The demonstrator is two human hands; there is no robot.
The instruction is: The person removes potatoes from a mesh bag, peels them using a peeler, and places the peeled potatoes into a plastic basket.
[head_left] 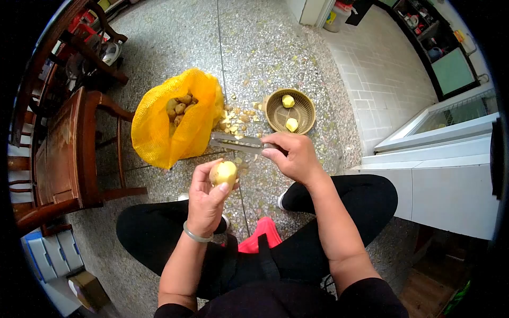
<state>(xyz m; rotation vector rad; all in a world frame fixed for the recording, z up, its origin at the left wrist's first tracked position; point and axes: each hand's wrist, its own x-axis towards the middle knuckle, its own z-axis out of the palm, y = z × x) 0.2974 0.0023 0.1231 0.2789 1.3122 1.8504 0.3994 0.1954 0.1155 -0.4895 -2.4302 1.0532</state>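
Note:
My left hand point(205, 197) is closed around a partly peeled potato point(223, 173), with some brown skin showing on its left side. In my right hand point(292, 155) is a metal peeler point(238, 143), pointing left just above the potato and apart from it. Beyond my hands, a yellow mesh bag point(151, 127) stands with its mouth gaping, and unpeeled potatoes point(180, 108) show inside. To its right sits a round brown basket point(271, 117) holding two peeled potatoes point(288, 101). Scattered peelings point(233, 121) lie on the floor between bag and basket.
A wooden chair point(63, 153) stands close on the left, its legs near the bag. White cabinets point(450, 185) and a glazed door frame point(450, 119) border the right. My knees flank the speckled floor point(265, 185), with a pink object point(261, 237) between them.

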